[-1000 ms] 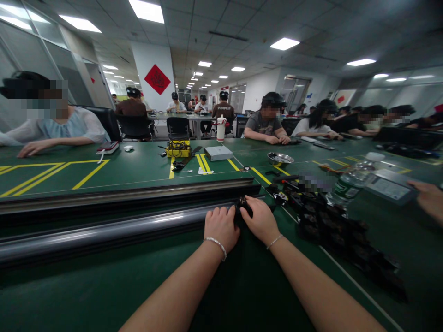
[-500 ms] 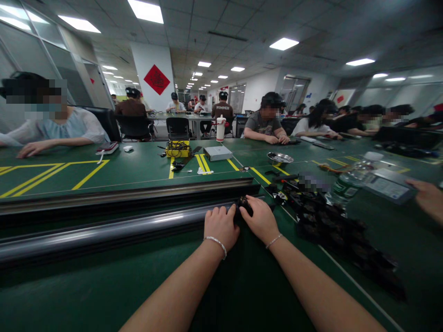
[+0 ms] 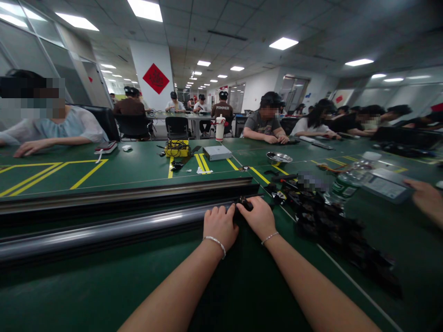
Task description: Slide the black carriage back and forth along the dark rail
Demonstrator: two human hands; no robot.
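A long, shiny dark-grey metal bar (image 3: 121, 228) lies across the green table from the left. My left hand (image 3: 220, 227) grips it near its right end, fingers curled over the top. At that end is a small black part (image 3: 243, 201), held by my right hand (image 3: 259, 216) between thumb and fingers; its exact shape is mostly hidden. Behind the bar runs a second long dark rail (image 3: 138, 191). To the right of my right hand lies a pile of black parts (image 3: 332, 226), blurred at its near end.
Beyond the pile stand a plastic water bottle (image 3: 349, 180) and a grey box (image 3: 389, 184), with another person's hand (image 3: 427, 196) by the box. Farther back are a metal bowl (image 3: 278, 157), a flat box (image 3: 217, 152) and a yellow bin (image 3: 177, 148) of cables. People sit around the table.
Both hands keep their hold at the bar's end. My right hand has shifted slightly left. The whole view has moved a little.
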